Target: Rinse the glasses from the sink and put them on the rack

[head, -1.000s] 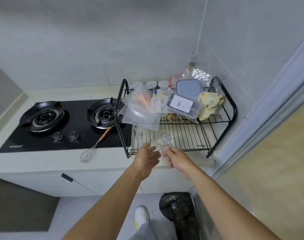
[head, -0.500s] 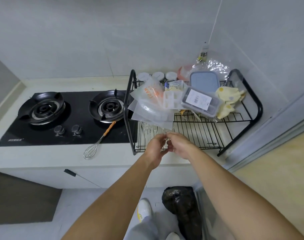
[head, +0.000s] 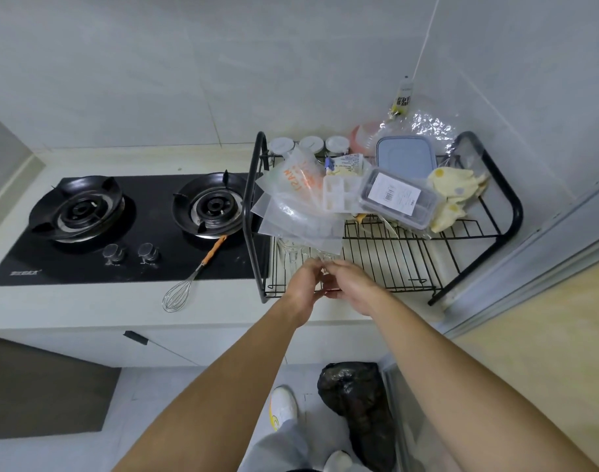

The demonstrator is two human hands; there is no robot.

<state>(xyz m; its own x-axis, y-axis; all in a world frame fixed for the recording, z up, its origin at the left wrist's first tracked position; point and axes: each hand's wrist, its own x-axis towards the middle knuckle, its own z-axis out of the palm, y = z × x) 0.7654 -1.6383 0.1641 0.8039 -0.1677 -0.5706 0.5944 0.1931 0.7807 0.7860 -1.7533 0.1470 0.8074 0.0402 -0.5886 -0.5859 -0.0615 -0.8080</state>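
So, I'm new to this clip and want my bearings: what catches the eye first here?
The left hand and right hand meet mid-frame, holding a clear glass at the lower shelf of the black wire rack. Its upper shelf is heaped with plastic bags and containers; a black stove sits left of it.

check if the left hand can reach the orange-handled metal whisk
Probably yes: the orange-handled metal whisk lies uncovered on the white counter, left of the left hand, nothing between, though it grips a clear glass.
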